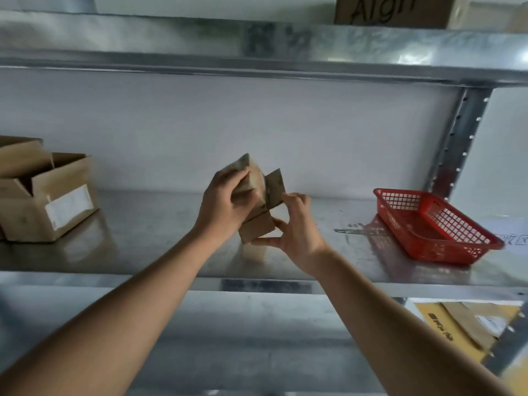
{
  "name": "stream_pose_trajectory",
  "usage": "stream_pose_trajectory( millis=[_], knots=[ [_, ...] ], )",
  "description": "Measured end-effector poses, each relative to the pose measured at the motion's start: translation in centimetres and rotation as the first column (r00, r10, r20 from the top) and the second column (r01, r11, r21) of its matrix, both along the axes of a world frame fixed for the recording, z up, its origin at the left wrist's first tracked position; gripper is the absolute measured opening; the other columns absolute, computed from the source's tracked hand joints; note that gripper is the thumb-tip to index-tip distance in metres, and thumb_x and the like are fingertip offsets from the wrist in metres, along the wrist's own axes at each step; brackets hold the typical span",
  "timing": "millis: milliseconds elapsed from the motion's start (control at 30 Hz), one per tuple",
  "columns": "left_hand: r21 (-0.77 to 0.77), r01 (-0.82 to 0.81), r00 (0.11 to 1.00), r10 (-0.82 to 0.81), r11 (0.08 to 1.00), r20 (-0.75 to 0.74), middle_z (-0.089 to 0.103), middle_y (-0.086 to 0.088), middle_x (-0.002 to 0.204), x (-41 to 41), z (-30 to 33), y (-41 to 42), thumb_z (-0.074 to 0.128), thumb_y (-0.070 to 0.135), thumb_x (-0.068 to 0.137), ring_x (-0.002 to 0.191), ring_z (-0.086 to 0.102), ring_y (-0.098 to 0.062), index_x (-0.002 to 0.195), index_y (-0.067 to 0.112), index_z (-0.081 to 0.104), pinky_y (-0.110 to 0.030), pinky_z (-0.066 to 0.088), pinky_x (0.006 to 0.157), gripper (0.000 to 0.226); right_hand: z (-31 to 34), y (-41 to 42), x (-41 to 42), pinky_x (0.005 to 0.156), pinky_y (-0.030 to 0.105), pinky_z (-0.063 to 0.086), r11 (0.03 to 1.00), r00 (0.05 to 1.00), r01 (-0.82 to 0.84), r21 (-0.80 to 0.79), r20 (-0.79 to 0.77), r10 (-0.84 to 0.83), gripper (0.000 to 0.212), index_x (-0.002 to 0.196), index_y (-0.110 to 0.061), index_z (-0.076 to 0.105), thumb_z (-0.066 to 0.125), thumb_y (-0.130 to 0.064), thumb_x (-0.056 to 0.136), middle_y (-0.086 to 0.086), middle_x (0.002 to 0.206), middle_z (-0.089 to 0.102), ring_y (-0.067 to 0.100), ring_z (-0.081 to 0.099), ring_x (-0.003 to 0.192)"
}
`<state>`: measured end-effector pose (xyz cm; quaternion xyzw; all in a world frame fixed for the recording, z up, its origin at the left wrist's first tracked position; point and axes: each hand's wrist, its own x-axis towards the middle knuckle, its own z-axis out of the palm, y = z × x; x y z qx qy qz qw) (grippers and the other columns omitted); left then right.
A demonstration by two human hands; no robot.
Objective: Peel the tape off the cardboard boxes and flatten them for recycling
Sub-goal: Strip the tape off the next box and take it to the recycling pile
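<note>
While both hands' fingers clasp the small box, a red basket sits right, an open carton left.

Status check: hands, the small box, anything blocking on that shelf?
Left hand grips small box from above, right hand pinches its lower edge. Box held above shelf, flaps open. Open carton far left, red basket far right; neither in the way.

Shiny, mottled galvanized metal shelf across the middle of the frame. Matt brown cardboard: a small box at centre, an open box at left bearing a white paper label. Glossy red plastic mesh basket at right.
</note>
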<state>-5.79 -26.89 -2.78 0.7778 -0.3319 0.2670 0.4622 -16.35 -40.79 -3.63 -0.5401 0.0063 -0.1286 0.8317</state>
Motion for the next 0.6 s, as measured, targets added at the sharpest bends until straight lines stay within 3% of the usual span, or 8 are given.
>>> stream_pose_trajectory(
  millis=[67, 100, 167, 267, 367, 500, 600],
  knots=[
    [0.106, -0.019, 0.99, 0.004, 0.994, 0.138, 0.058, -0.009, 0.14, -0.6, 0.9, -1.8, 0.071, 0.04, 0.088, 0.128, 0.056, -0.021, 0.136, 0.012, 0.066, -0.026, 0.042, 0.109, 0.055, 0.2, -0.8, -0.4, 0.084, 0.076, 0.052, 1.0, 0.998, 0.023, 0.003, -0.055, -0.023, 0.03, 0.125, -0.022, 0.038, 0.052, -0.038, 0.104, 0.011, 0.131, 0.047, 0.049, 0.062, 0.119],
    [0.172, -0.024, 0.991, 0.001, 0.985, 0.137, 0.057, -0.009, 0.142, -0.8, 1.4, -2.7, 0.071, 0.042, 0.089, 0.13, 0.055, -0.023, 0.137, 0.013, 0.066, -0.031, 0.043, 0.11, 0.056, 0.2, -1.3, -0.2, 0.084, 0.072, 0.054, 0.998, 0.994, 0.062, -0.029, -0.088, -0.065, 0.036, 0.128, -0.023, 0.036, 0.053, -0.041, 0.102, 0.013, 0.131, 0.048, 0.049, 0.065, 0.114],
    [0.293, 0.013, 1.0, -0.019, 0.956, 0.018, 0.055, -0.008, 0.145, -1.5, 1.8, -4.5, 0.073, 0.04, 0.093, 0.134, 0.053, -0.024, 0.142, 0.018, 0.062, -0.034, 0.042, 0.113, 0.055, -0.1, -2.4, 0.1, 0.092, 0.064, 0.057, 0.972, 0.973, 0.156, -0.174, -0.143, -0.181, 0.048, 0.131, -0.024, 0.029, 0.054, -0.048, 0.098, 0.015, 0.134, 0.05, 0.039, 0.065, 0.116],
    [0.382, 0.087, 0.994, -0.058, 0.92, -0.088, 0.054, -0.008, 0.146, -2.2, 0.7, -6.6, 0.072, 0.025, 0.095, 0.136, 0.053, -0.025, 0.145, 0.021, 0.059, -0.036, 0.04, 0.115, 0.052, -0.5, -4.3, -0.3, 0.107, 0.056, 0.048, 0.857, 0.934, 0.225, -0.464, -0.15, -0.326, 0.054, 0.122, -0.021, 0.029, 0.042, -0.059, 0.085, 0.013, 0.131, 0.051, 0.031, 0.057, 0.119],
    [0.489, 0.096, 0.995, -0.076, 0.867, -0.061, 0.048, -0.006, 0.152, -2.5, -0.7, -7.8, 0.071, 0.01, 0.095, 0.141, 0.045, -0.024, 0.144, 0.023, 0.06, -0.041, 0.038, 0.118, 0.052, -0.9, -6.7, -1.4, 0.094, 0.047, 0.047, 0.771, 0.877, 0.207, -0.602, -0.235, -0.419, 0.046, 0.119, -0.014, 0.038, 0.037, -0.051, 0.092, 0.013, 0.118, 0.055, 0.035, 0.057, 0.11],
    [0.548, 0.112, 0.994, -0.095, 0.829, -0.06, 0.047, -0.004, 0.155, -3.4, -1.6, -8.7, 0.068, 0.025, 0.099, 0.144, 0.041, -0.023, 0.142, 0.027, 0.062, -0.031, 0.032, 0.12, 0.043, -1.2, -9.9, -1.6, 0.069, 0.035, 0.04, 0.654, 0.826, 0.248, -0.715, -0.197, -0.528, 0.024, 0.096, -0.015, 0.049, 0.033, -0.033, 0.098, 0.007, 0.095, 0.053, 0.027, 0.053, 0.087],
    [0.531, 0.115, 0.993, -0.099, 0.84, -0.059, 0.048, -0.003, 0.155, -3.6, -1.5, -8.7, 0.068, 0.023, 0.099, 0.143, 0.043, -0.023, 0.141, 0.025, 0.063, -0.032, 0.034, 0.118, 0.042, -0.9, -11.0, -1.8, 0.072, 0.037, 0.049, 0.677, 0.836, 0.254, -0.691, -0.195, -0.512, 0.03, 0.111, -0.02, 0.059, 0.036, -0.021, 0.092, 0.007, 0.101, 0.064, 0.031, 0.063, 0.096]
  ],
)
